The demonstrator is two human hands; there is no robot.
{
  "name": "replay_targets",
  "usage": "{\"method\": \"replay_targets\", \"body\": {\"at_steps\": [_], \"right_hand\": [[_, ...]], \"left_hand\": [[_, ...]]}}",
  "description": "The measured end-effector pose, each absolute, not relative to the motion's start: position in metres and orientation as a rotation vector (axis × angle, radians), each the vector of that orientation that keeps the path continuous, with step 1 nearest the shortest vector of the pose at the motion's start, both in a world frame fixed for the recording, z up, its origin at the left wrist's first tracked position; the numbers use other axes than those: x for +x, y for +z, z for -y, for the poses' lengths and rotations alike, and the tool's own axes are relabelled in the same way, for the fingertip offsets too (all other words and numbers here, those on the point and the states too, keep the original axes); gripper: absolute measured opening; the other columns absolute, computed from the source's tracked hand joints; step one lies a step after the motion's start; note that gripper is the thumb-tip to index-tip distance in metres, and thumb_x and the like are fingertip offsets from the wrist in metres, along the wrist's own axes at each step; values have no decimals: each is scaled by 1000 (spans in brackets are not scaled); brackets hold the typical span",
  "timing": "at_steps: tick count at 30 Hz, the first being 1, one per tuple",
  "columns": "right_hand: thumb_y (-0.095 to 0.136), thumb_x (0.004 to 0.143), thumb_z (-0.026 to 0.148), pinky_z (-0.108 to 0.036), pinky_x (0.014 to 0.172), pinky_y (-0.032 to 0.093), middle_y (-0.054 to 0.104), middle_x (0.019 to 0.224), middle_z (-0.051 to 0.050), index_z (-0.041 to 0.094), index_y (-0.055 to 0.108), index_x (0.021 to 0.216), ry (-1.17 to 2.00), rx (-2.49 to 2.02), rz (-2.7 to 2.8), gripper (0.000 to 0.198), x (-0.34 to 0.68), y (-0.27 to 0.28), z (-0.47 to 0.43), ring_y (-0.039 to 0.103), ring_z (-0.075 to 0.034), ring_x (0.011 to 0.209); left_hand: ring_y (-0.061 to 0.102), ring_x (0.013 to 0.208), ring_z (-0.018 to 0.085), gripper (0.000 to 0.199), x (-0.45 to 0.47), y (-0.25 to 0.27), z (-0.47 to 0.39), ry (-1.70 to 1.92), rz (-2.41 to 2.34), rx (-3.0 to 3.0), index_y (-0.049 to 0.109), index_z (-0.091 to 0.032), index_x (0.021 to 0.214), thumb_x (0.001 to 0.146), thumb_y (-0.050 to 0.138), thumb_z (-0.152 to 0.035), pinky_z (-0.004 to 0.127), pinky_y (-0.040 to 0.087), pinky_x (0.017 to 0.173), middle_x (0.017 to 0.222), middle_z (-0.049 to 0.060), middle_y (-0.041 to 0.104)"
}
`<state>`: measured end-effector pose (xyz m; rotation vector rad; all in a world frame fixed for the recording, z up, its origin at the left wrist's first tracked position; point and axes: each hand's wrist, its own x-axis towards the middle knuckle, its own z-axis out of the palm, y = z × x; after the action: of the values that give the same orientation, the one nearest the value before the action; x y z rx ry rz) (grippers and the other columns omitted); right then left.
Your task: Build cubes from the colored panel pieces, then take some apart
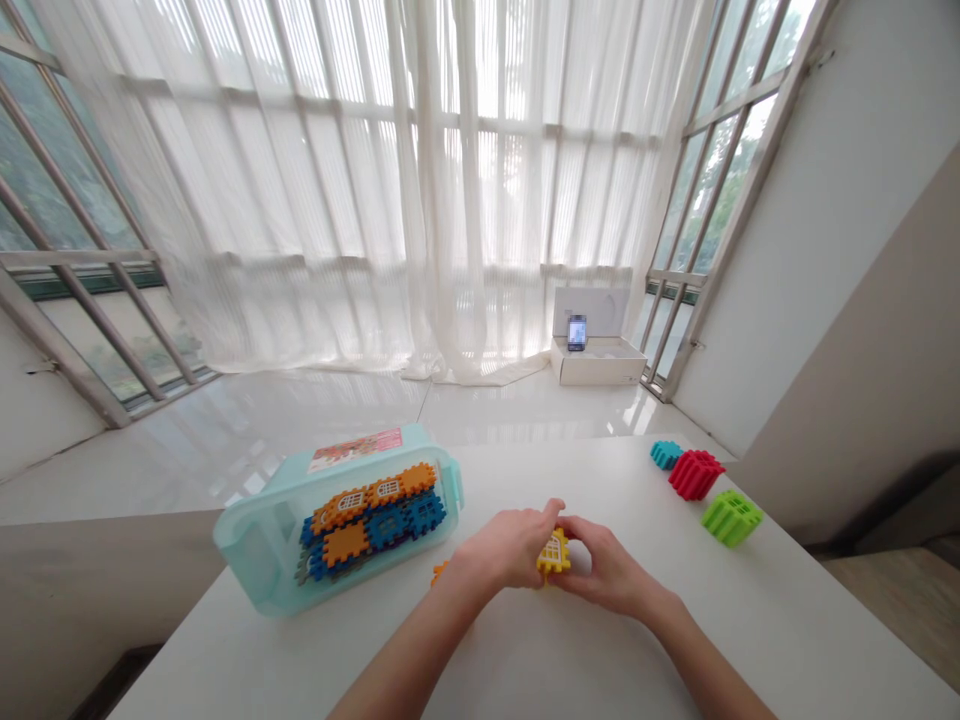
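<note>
Between my two hands is a yellow building block (554, 553) with a white lattice window, held just over the white table. My left hand (504, 548) grips it from the left, its fingers covering part of the block. From the right, my right hand (604, 566) pinches the same block between thumb and fingers. An orange piece (439, 571) lies on the table, mostly hidden behind my left forearm. To the left, a pale teal plastic bin (262, 560) rests on its side, with orange building blocks (346, 546) and blue building blocks (427, 514) inside.
Along the right of the white table (525, 660) stand a teal block (666, 454), a red block (696, 474) and a green block (732, 517). On the glossy sill behind, a white box (600, 365) holds a small device with a lit screen (577, 332). Sheer curtains (450, 200) hang beyond.
</note>
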<state>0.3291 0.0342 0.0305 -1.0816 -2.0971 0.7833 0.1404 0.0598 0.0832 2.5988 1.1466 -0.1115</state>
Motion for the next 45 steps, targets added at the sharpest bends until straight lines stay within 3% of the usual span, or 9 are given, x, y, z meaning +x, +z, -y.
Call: {"method": "replay_targets", "body": {"at_steps": [8,13,18,31,45], "right_hand": [[73,75,23,-35,85,51,70,106,-4,22,61,114,768,-1041,2101,41,329,34,-33,65,-23,94],[71,76,24,-35,83,51,70,103,-4,21,61,114,749,-1057,2103,40,330,33,-33,65,-23,91],[71,79,30,-37,86,51,69,105,-5,22,59,116,741,-1077,2120,40,331,31,-33,65,-23,94],[71,77,25,-38,89,51,68,109,-5,23,56,119,727,-1060,2137,45,334,31,-35,64,-23,98],[69,82,35,-42,92,52,67,112,-8,22,55,121,652,-1066,2143,44,339,28,-36,64,-25,101]], "left_hand": [[68,97,29,69,140,82,-62,-103,-1117,2601,39,-24,125,66,74,-32,33,52,75,109,9,69],[63,109,31,78,135,95,-59,-70,-1102,2547,38,-22,133,66,75,-39,35,51,86,121,11,64],[61,113,30,70,129,108,-57,-55,-1105,2544,42,-23,132,70,71,-36,35,49,91,123,11,64],[65,102,28,53,129,104,-60,-39,-1068,2596,50,-21,121,71,67,-30,33,51,81,111,9,67],[61,111,28,62,132,103,-60,-92,-1076,2560,44,-23,129,73,69,-33,32,47,88,120,9,64]]}}
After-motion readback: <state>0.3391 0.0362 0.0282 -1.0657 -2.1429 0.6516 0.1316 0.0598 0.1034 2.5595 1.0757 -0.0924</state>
